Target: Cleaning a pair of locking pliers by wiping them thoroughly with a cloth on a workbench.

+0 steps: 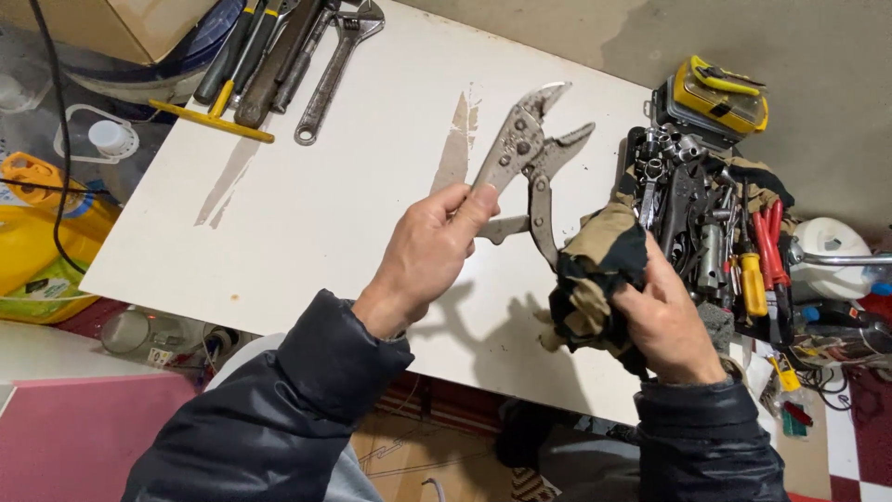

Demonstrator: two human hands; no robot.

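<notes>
My left hand [429, 251] grips one handle of worn metal locking pliers [525, 153], held above a white board [307, 204] with the jaws pointing up and away, slightly apart. My right hand [664, 321] clutches a crumpled tan and black rag [595, 274], bunched around the pliers' other handle. Both arms wear dark padded sleeves.
Several wrenches and yellow-handled tools [279, 56] lie at the board's far left corner. A pile of sockets, screwdrivers and red-handled pliers [715, 232] crowds the right edge, behind it a yellow and black case [720, 93]. A yellow jug [37, 232] stands on the floor at left.
</notes>
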